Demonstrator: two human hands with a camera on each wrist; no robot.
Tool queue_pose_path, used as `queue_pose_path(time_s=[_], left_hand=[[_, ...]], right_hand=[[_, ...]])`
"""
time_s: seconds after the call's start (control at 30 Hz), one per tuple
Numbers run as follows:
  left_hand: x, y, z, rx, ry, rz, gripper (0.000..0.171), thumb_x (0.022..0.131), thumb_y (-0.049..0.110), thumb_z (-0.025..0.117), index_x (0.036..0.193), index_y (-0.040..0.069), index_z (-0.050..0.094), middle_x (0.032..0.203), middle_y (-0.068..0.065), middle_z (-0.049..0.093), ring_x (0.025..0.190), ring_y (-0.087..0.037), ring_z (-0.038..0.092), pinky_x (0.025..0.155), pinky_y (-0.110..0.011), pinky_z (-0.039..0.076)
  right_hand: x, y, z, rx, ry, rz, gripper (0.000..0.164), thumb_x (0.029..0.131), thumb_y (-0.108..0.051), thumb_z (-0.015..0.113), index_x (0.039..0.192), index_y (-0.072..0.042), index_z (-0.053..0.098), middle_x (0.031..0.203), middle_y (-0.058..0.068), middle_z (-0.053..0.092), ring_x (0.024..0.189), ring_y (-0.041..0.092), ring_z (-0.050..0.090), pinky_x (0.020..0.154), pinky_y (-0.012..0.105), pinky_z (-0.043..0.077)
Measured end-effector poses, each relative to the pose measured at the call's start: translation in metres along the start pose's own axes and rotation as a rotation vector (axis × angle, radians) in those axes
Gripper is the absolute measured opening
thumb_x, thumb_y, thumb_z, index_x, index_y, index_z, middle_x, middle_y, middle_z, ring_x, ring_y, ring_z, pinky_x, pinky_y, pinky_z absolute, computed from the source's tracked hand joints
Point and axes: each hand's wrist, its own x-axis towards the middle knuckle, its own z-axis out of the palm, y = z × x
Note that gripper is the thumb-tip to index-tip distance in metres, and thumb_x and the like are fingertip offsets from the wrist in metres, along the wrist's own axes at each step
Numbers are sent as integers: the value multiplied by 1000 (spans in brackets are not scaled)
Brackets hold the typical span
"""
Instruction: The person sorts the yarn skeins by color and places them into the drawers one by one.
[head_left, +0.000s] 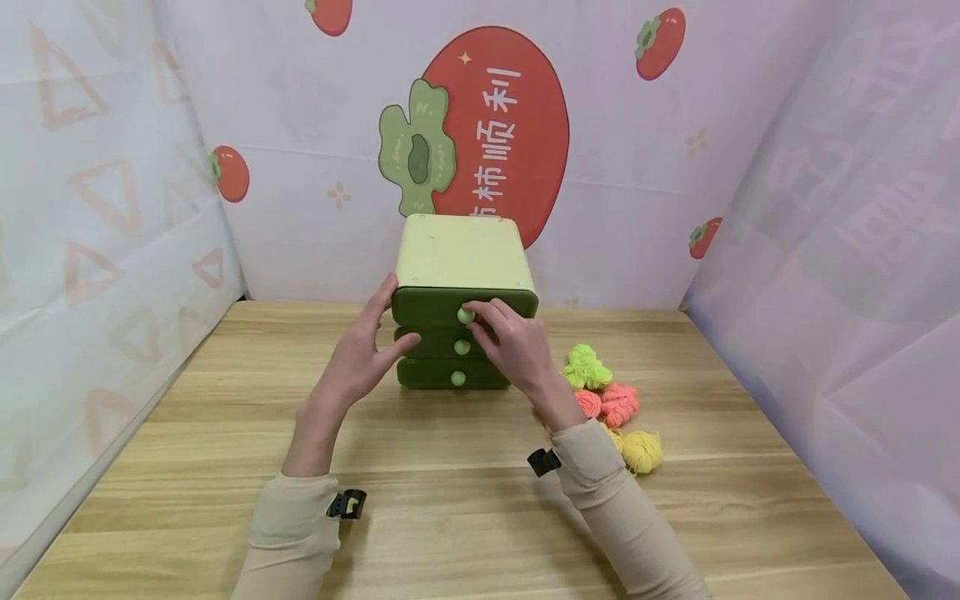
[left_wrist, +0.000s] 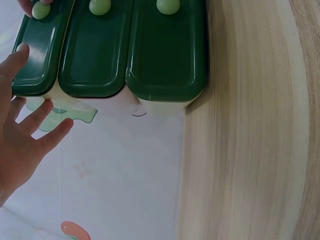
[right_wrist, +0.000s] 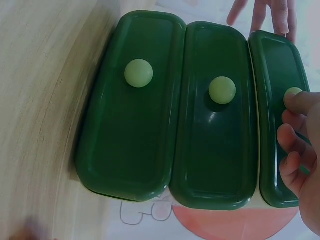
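Observation:
A small drawer cabinet (head_left: pixel 462 252) with a pale yellow top and three dark green drawer fronts stands upright on the table. Each front carries a round light green knob. My right hand (head_left: pixel 519 343) pinches the knob (right_wrist: pixel 292 94) of the top drawer (head_left: pixel 425 308) between thumb and fingers. At the cabinet's left side, my left hand (head_left: pixel 360 354) has its fingers extended against the upper edge, with the thumb near the drawer fronts. In the left wrist view the left hand's fingers (left_wrist: pixel 37 117) are spread. All the drawers look pushed in.
Right of the cabinet lie small yarn bundles: green (head_left: pixel 587 367), pink (head_left: pixel 620 404) and yellow (head_left: pixel 642 452), partly hidden by the right forearm. The wooden table (head_left: pixel 442 517) is enclosed by printed cloth walls (head_left: pixel 300 233) at the back and both sides.

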Motion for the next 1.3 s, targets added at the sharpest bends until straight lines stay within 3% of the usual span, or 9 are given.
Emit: queue_pose_path(time_s=[0.53, 0.87, 1.17, 1.3], left_hand=[[0, 6, 0, 29, -9, 19, 87, 94, 37, 68, 161, 26, 14, 168, 0, 13, 154, -22, 19, 116, -51, 38], [-1, 11, -1, 41, -28, -22, 99, 87, 49, 73, 161, 28, 11, 168, 6, 8, 155, -20, 14, 121, -53, 30], [0, 9, 2, 17, -29, -14, 101, 88, 46, 73, 161, 25, 7, 168, 3, 8, 154, -23, 17, 115, -54, 40], [0, 9, 2, 30, -28, -4, 101, 87, 46, 74, 161, 23, 10, 168, 2, 9, 155, -22, 15, 118, -53, 36]], right_hand=[[-9, -10, -11, -11, -22, -44, 23, 94, -19, 71, 116, -14, 70, 94, -1, 69, 53, 9, 55, 40, 22, 40], [-14, -16, -17, -24, -10, -69, 26, 90, -18, 75, 115, -13, 70, 92, 0, 69, 51, 9, 53, 39, 20, 37], [-18, -19, -21, -16, -38, -67, 29, 87, -14, 77, 115, -13, 69, 92, 0, 68, 52, 8, 52, 42, 20, 40], [-18, -21, -23, -12, -34, -81, 29, 87, -15, 77, 115, -13, 69, 92, -1, 68, 53, 8, 52, 42, 19, 40]])
